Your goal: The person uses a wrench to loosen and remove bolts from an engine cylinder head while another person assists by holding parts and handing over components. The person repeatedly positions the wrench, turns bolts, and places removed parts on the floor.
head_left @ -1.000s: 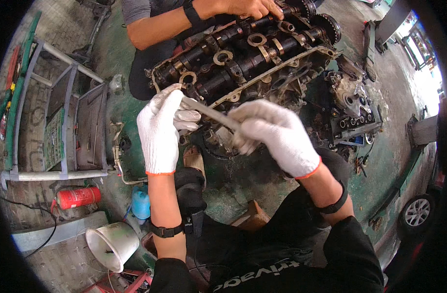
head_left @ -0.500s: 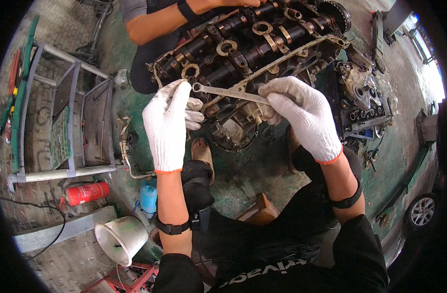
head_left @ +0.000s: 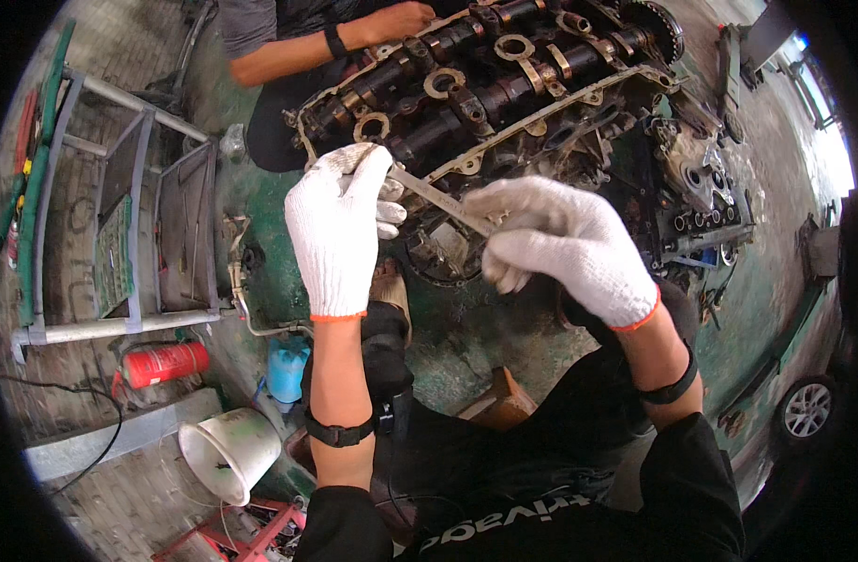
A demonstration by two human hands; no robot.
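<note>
A silver wrench (head_left: 443, 200) slants down to the right between my white-gloved hands, above the near side of an open engine. Its upper left end is pinched between thumb and fingers of my left hand (head_left: 335, 229), which hides that end. My right hand (head_left: 569, 239) is around the lower right end, thumb and forefinger apart with a gap between them. Whether it touches the wrench there is hard to see. Behind the hands lies the engine's oily top (head_left: 476, 103), with camshafts, bearing caps and a toothed wheel showing.
Another person's forearm (head_left: 303, 56) reaches over the engine's far left. More engine parts (head_left: 701, 187) lie at the right. Leftward are a grey metal frame (head_left: 120, 323), a red fire extinguisher (head_left: 167, 363), a blue container (head_left: 287, 370) and a white bucket (head_left: 228, 450).
The wrench has tilted, its right end now lower. My right hand has moved down and left, and its thumb and fingers have parted. My left hand has shifted slightly right, hiding the ring end.
</note>
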